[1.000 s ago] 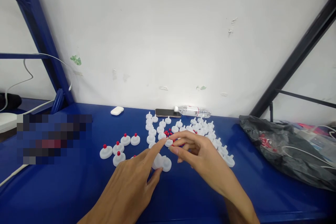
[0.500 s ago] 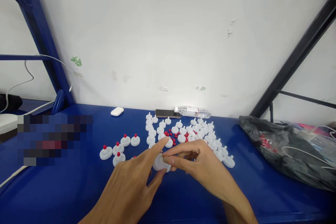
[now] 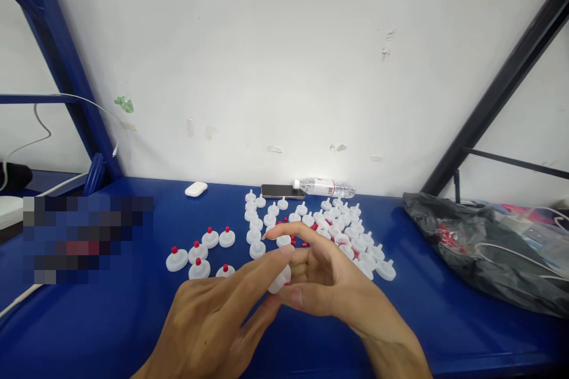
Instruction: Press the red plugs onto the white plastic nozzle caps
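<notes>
My left hand (image 3: 231, 314) grips a round white plastic nozzle cap (image 3: 279, 279) by its rim, between thumb and fingers. My right hand (image 3: 326, 272) meets it from the other side, index finger arched away, thumb and curled fingers at the cap. A bit of a small red tip (image 3: 287, 284) shows by the right thumb; the fingers hide most of it. Left of the hands stand several white caps with red tips (image 3: 176, 258). Beyond them are many white nozzle caps without tips (image 3: 257, 250), with loose red tips (image 3: 304, 244) scattered among them.
Against the wall lie a phone (image 3: 282, 192), a clear plastic bottle (image 3: 324, 188) and a white case (image 3: 196, 189). A black plastic bag (image 3: 480, 272) with red pieces inside sits at the right. Frame posts stand at both sides of the blue table (image 3: 133, 331).
My right index finger has lifted off the white cap and arched upward. The white cap has tilted in my left hand, and a red bit now shows beside it. The view has shifted slightly.
</notes>
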